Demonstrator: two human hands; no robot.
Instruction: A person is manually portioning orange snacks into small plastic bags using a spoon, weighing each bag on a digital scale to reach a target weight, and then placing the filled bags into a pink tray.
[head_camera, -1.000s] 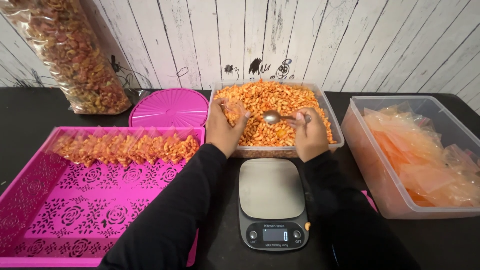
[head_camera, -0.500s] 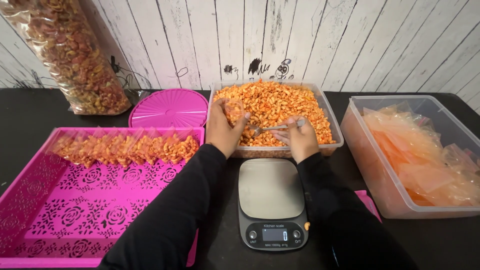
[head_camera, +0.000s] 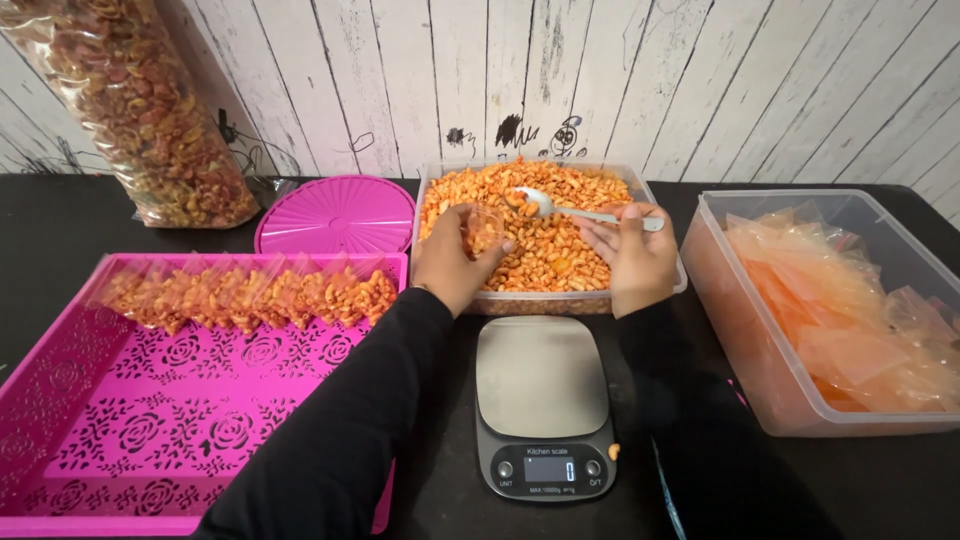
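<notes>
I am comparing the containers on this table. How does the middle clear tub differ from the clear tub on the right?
The middle tub is heaped with orange snack pieces; the right tub holds limp, empty-looking orange-tinted plastic bags. The middle tub stands behind the scale, with the left hand and right hand working over it; the right tub is untouched. Both are clear, rectangular and lidless.

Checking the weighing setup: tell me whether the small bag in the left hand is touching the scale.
Apart. The head view shows the left hand holding the small bag over the snack tub, with the scale platform bare.
</notes>
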